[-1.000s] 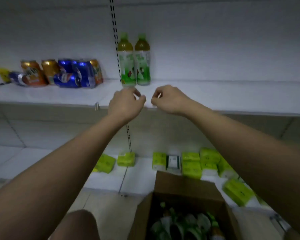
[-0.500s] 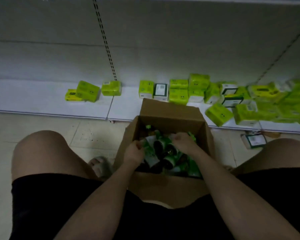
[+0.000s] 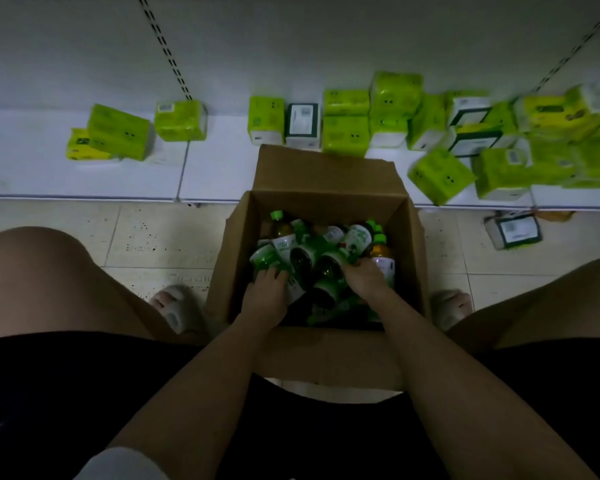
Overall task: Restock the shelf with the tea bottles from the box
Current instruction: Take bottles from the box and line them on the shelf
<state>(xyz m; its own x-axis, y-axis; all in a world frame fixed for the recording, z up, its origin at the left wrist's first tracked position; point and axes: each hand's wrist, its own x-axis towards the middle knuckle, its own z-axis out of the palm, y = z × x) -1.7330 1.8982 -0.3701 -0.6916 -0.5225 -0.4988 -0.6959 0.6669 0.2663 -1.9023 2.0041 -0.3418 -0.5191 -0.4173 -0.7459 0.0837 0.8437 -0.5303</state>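
An open cardboard box (image 3: 326, 174) stands on the floor between my knees, holding several tea bottles (image 3: 359, 239) with green caps and green-white labels, lying jumbled. My left hand (image 3: 265, 296) is down inside the box, fingers curled over a bottle (image 3: 269, 256) at the left side. My right hand (image 3: 366, 280) is inside too, fingers wrapped on a bottle (image 3: 383, 266) at the right side. The upper shelf with the standing bottles is out of view.
The white bottom shelf (image 3: 84, 174) runs behind the box and carries several green tissue packs (image 3: 118, 131), many piled at the right (image 3: 499, 171). One pack lies on the tiled floor (image 3: 511, 232). My knees and slippered feet flank the box.
A second ago my hands were up at the upper shelf by two standing bottles. My view dropped and both hands went down into the box, settling deeper among the bottles.
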